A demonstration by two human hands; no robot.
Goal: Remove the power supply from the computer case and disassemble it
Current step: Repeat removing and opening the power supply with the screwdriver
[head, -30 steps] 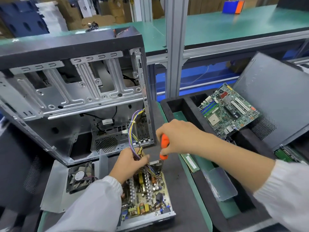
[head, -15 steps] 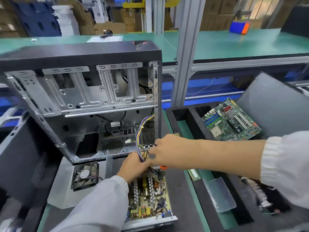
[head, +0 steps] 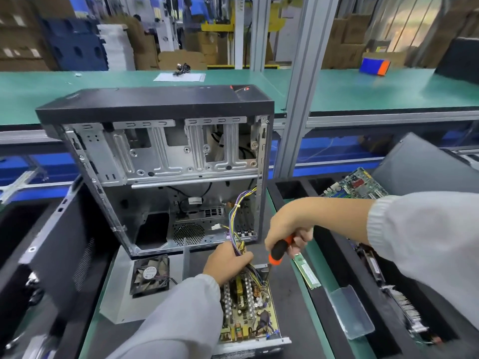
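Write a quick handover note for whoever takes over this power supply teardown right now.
Left hand grips the wire bundle above the power supply board.
Right hand holds the screwdriver, tip down at the board's far corner.
Done: power supply is out of the computer case, cover off, fan beside it.
Left: free the board from its tray; wires run into the case.

The green-edged bench point(head: 315, 301) carries a dark mat. On it the open computer case point(head: 160, 164) stands upright. Just before the case lie the grey cover with its fan point(head: 150, 274), and the opened power supply point(head: 248, 312); right of it lies a memory stick point(head: 307, 273).
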